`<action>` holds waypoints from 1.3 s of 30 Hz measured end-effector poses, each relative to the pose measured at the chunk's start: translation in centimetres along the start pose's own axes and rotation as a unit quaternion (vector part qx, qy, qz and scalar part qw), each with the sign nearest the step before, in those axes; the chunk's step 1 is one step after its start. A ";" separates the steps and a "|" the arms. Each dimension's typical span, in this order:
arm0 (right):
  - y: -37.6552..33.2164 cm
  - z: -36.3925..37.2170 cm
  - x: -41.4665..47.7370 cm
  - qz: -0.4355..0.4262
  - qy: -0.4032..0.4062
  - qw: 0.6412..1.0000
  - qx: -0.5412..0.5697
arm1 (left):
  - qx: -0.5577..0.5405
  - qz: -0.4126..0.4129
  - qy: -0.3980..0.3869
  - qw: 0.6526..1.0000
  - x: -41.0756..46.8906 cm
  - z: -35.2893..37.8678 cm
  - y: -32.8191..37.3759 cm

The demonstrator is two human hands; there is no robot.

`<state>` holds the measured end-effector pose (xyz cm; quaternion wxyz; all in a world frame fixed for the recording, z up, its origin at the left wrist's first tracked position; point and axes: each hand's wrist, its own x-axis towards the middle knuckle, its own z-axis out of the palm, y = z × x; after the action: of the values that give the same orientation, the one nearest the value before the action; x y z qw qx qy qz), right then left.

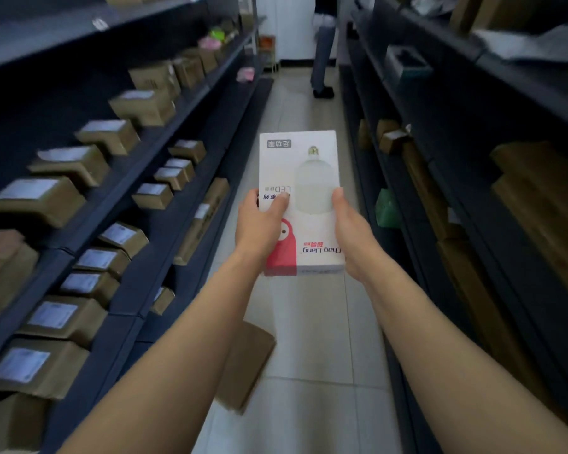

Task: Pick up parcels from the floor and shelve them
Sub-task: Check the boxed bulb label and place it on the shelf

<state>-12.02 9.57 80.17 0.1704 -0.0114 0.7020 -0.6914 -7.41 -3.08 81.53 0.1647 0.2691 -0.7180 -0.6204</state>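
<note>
A white LED bulb box [303,172] with a red figure printed on it is held out over the aisle floor, its print upside down to me. My left hand [259,224] grips its left edge with the thumb on top. Along its right edge lies my right hand [349,231], fingers wrapped under it. A brown cardboard parcel [246,365] lies on the tiled floor beneath my left forearm. Dark shelves on the left [138,158] carry several labelled brown boxes.
A dark shelf unit on the right [472,191] holds brown boxes and a green packet [387,208]. A person's legs [323,57] stand at the far end of the narrow tiled aisle [308,322].
</note>
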 end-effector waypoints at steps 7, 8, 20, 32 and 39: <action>-6.3 0.1 -3.9 -0.076 0.004 0.997 -0.020 | -0.060 0.019 0.010 0.998 -2.9 -2.8 5.8; -6.7 0.1 -4.3 -0.072 -0.009 0.997 -0.022 | -0.061 0.018 0.010 0.998 -3.2 -3.2 6.1; -7.3 0.3 -6.5 0.060 -0.047 0.992 -0.099 | 0.126 0.057 -0.007 0.990 -5.0 -6.1 7.7; -7.0 1.0 -6.6 0.055 -0.004 0.987 -0.154 | 0.115 -0.013 -0.140 0.983 -4.4 -6.7 7.8; -7.7 0.2 -5.9 0.111 -0.071 0.989 -0.065 | 0.031 -0.056 -0.180 0.982 -4.1 -7.0 7.2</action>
<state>-8.08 10.51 89.04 0.2942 0.0068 0.7284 -0.6188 -1.46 -5.72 90.18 -0.0111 0.1979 -0.7387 -0.6442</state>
